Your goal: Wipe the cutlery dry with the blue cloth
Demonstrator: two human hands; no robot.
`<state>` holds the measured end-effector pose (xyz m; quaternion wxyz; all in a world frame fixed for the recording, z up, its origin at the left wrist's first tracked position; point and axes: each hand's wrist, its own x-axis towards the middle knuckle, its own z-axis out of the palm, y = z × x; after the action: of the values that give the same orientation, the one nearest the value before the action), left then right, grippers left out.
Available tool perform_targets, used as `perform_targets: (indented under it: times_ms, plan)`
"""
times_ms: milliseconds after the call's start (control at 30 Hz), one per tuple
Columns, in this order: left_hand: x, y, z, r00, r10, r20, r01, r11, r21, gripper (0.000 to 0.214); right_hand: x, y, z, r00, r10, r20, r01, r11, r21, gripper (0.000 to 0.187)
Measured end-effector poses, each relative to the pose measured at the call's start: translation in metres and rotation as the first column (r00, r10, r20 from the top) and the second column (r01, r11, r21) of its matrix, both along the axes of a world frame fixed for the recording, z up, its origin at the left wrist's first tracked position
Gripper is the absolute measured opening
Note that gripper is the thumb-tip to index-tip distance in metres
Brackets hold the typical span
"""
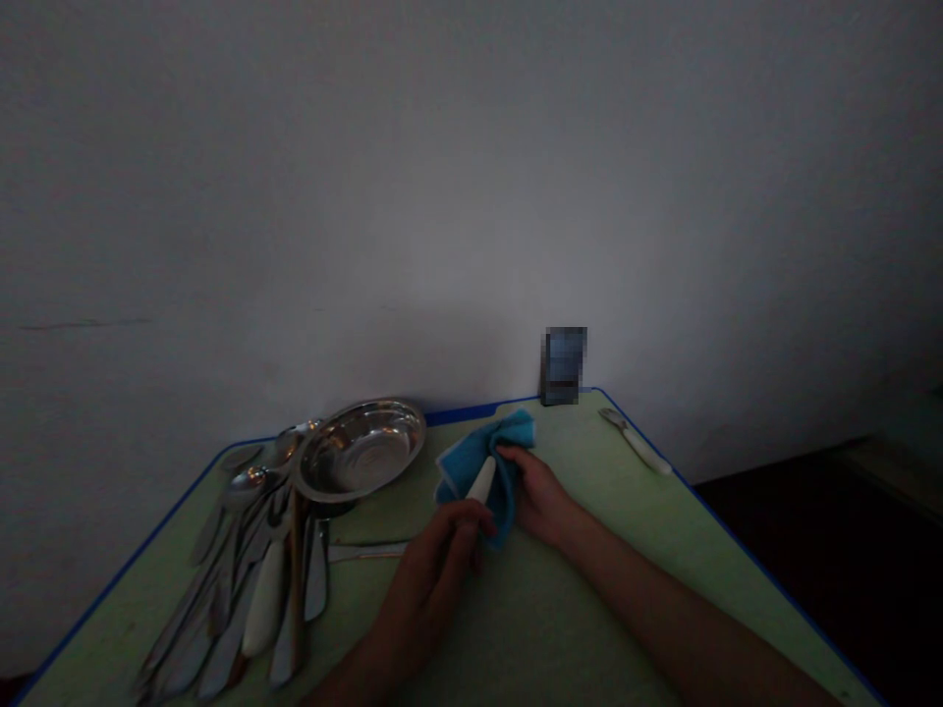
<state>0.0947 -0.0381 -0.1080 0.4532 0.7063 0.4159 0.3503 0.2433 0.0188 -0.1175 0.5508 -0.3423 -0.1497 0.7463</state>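
My left hand (442,555) is closed round a utensil with a white handle (482,481); its working end is hidden in the cloth, so I cannot tell its kind. A blue cloth (464,462) with a pale edge wraps round the far part of that utensil. Pinching the cloth from the right is my right hand (541,496), its thumb and fingers pressed into the folds. Both hands are above the middle of the green table (589,589). A metal utensil handle (368,551) lies just left of my left hand.
On the left lies a pile of spoons, forks and knives (236,570). Against it a shiny metal bowl (360,457) sits tilted. A white-handled fork (637,442) lies near the right edge. A blurred-out dark upright object (564,366) stands by the wall.
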Motion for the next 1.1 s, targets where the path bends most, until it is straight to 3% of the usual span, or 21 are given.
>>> perform_targets:
  times_ms: [200, 400, 633, 733, 867, 967, 1033, 1100]
  plan:
    - [0.001, 0.003, -0.005, 0.998, -0.056, -0.040, 0.058, 0.997, 0.045, 0.020, 0.000, 0.002, -0.006, 0.999, -0.043, 0.016, 0.041, 0.995, 0.091, 0.013]
    - [-0.002, 0.000, -0.005, 0.980, -0.015, -0.198, 0.029, 0.998, 0.065, 0.019, -0.002, -0.001, -0.006, 0.996, -0.047, 0.078, 0.034, 0.985, 0.168, 0.017]
    - [-0.004, 0.000, -0.001, 0.978, -0.119, -0.171, 0.142, 0.982, 0.126, 0.015, -0.002, -0.001, 0.001, 0.996, -0.012, 0.092, 0.008, 0.999, 0.040, 0.021]
    - [-0.002, 0.001, -0.002, 0.981, -0.108, -0.159, 0.130, 0.983, 0.130, 0.014, -0.003, -0.002, 0.003, 0.994, -0.011, 0.106, 0.012, 1.000, -0.007, 0.022]
    - [-0.002, 0.000, 0.001, 0.987, -0.096, -0.126, 0.101, 0.994, 0.039, 0.020, -0.003, -0.002, 0.004, 0.997, -0.011, 0.077, 0.016, 0.998, -0.069, 0.024]
    - [-0.004, -0.001, 0.004, 0.992, -0.115, -0.059, 0.114, 0.993, -0.024, 0.025, -0.001, 0.000, 0.004, 0.999, 0.042, 0.000, -0.042, 0.991, -0.128, 0.036]
    - [-0.005, -0.001, 0.004, 0.991, -0.130, -0.038, 0.129, 0.991, -0.032, 0.026, 0.000, 0.000, 0.004, 0.997, 0.073, -0.041, -0.077, 0.990, -0.121, 0.043]
    - [-0.005, -0.001, 0.004, 0.990, -0.139, -0.037, 0.138, 0.990, -0.030, 0.025, 0.001, 0.001, 0.003, 0.997, 0.068, -0.034, -0.072, 0.992, -0.105, 0.037]
